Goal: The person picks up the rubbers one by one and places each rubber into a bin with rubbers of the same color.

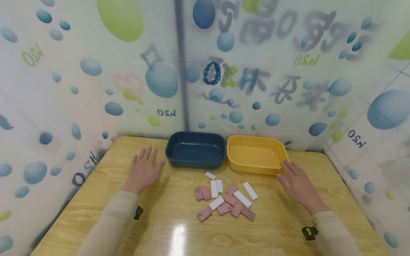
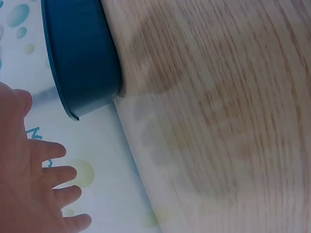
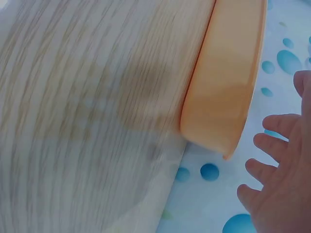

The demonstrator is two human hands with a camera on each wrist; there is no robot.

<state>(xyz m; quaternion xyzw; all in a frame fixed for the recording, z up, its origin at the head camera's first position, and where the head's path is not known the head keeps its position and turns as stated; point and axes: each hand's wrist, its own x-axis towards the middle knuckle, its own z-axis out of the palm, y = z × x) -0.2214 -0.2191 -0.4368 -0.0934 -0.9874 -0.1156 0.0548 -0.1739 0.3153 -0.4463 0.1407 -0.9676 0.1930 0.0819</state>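
My left hand is left of the blocks, my right hand right of them, all fingers straight, apart.

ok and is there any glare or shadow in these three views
Head view: a bright glare streak on the table near the bottom edge; left wrist view: soft dark shadow beside the blue tray; right wrist view: similar soft shadow beside the yellow tray, which looks more orange there.
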